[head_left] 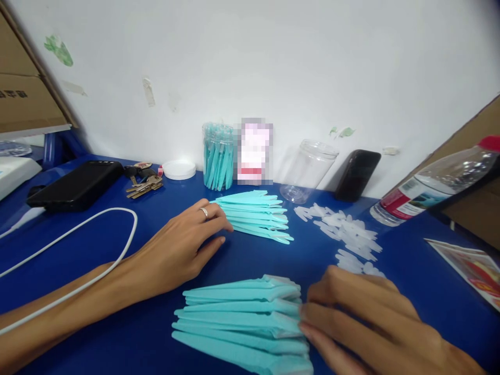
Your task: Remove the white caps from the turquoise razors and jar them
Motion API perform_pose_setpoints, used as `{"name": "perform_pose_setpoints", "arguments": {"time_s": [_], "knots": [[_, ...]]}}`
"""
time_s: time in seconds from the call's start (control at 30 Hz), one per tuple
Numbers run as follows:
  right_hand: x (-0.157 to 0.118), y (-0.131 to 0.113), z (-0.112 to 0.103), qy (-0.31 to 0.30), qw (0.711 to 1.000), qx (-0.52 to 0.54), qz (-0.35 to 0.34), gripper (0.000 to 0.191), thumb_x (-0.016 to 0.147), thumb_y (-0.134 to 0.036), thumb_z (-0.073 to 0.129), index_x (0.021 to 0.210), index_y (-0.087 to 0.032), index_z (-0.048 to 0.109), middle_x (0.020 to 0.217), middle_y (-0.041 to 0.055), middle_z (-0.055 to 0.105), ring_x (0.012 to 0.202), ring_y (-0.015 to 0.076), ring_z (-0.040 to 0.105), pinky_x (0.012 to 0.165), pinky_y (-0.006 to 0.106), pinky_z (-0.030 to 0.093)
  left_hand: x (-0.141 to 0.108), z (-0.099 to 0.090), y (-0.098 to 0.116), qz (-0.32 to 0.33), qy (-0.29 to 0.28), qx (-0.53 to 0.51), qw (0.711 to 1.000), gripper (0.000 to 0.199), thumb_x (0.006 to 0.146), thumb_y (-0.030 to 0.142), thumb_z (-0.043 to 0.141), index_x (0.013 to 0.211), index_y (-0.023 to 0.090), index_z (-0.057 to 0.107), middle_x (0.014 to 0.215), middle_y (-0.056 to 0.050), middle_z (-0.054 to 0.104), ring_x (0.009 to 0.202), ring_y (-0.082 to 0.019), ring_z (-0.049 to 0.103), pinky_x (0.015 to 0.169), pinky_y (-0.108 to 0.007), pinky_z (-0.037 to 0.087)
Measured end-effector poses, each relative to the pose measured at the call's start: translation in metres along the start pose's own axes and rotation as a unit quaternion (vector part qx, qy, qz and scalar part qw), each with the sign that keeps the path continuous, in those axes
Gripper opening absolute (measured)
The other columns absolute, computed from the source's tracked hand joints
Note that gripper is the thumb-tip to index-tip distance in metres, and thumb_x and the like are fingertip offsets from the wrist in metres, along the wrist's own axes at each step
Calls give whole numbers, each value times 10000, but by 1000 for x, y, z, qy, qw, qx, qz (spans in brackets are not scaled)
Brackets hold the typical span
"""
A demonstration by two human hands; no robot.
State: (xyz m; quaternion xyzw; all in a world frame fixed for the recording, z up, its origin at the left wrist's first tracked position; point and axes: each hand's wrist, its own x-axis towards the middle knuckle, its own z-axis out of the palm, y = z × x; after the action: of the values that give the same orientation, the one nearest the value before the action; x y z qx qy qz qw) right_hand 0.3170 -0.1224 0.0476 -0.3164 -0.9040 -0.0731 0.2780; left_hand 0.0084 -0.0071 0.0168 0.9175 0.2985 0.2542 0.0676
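Two rows of turquoise eyebrow razors lie on the blue table. My left hand (199,232), with a ring on one finger, rests at the handle ends of the back row of razors (253,213); its thumb stands apart from the fingers. In front, the nearer row of razors (242,317) has its blade ends to the right, seemingly under clear caps. My right hand (359,317), slightly blurred, touches those blade ends with its fingers bent together; what they pinch is hidden. Just beyond it lie loose translucent white blade caps (346,229) in a scattered heap.
Along the wall stand a jar full of razors (217,156), a blurred-out upright screen (254,151), an empty clear jar (308,172), a black phone (357,174) and a water bottle (425,187). At left are a white lid (178,170), keys (144,185), a black box (76,185) and a white cable (133,229).
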Motion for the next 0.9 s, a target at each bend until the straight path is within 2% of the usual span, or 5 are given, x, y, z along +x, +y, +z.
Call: {"name": "perform_pose_setpoints", "arguments": {"time_s": [0.33, 0.47, 0.67, 0.83, 0.9], "knots": [[9, 11, -6, 49, 998, -18, -19, 158, 976, -69, 637, 916, -193, 715, 742, 33, 744, 635, 184, 715, 569, 323, 531, 0, 5, -9, 24, -13, 21, 999, 301, 1115, 168, 456, 1226, 228, 729, 1190, -68, 696, 1060, -252, 598, 910, -397, 486], [8, 28, -12, 91, 993, -65, 48, 111, 1003, -120, 667, 929, -199, 696, 747, 28, 722, 583, 159, 649, 549, 307, 474, -1, 7, -11, 26, -23, 20, 999, 304, 1113, 182, 460, 1243, 232, 731, 1156, -68, 721, 1036, -246, 636, 930, -408, 502], [9, 62, -7, 54, 975, -147, 156, 417, 1078, -253, 593, 664, -203, 563, 623, -11, 516, 497, 125, 472, 515, 301, 335, 0, 4, -10, 17, -5, 36, 999, 337, 1104, 195, 455, 1318, 252, 709, 1303, -85, 705, 1177, -279, 634, 986, -426, 529], [26, 20, -12, 88, 979, -135, 127, 470, 1021, -180, 646, 568, -197, 519, 580, -32, 450, 481, 102, 370, 503, 312, 277, -3, 6, -22, 27, 32, 11, 999, 318, 1074, 313, 553, 1361, 362, 680, 1325, -1, 719, 1165, -286, 661, 988, -393, 523], [31, 0, -12, 57, 985, -118, 114, 478, 1015, -149, 606, 553, -203, 497, 538, -38, 448, 472, 105, 395, 474, 331, 252, -6, 9, -32, -28, 19, -5, 999, 347, 1098, 340, 543, 1417, 437, 638, 1371, 35, 687, 1227, -305, 622, 1068, -442, 474]]}}
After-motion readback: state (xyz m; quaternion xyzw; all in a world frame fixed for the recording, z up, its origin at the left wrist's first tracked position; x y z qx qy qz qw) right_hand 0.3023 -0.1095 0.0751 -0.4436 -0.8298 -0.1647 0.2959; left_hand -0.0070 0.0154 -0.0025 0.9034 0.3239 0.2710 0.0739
